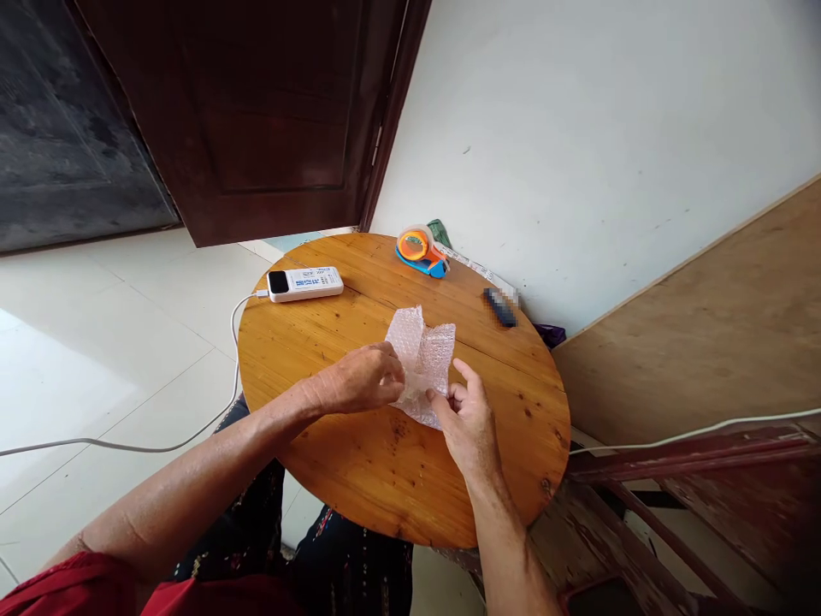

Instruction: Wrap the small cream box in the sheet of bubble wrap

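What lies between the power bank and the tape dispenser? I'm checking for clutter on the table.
Nothing: in the head view, only bare wood of the round table separates the power bank from the tape dispenser.

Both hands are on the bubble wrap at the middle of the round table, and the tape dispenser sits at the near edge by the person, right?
Not quite. The head view shows the tape dispenser at the far edge by the wall; both hands do hold the bubble wrap.

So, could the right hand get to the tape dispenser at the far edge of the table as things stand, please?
Probably yes: bare table lies between the right hand and the tape dispenser, though it is pinching the bubble wrap with the left hand.
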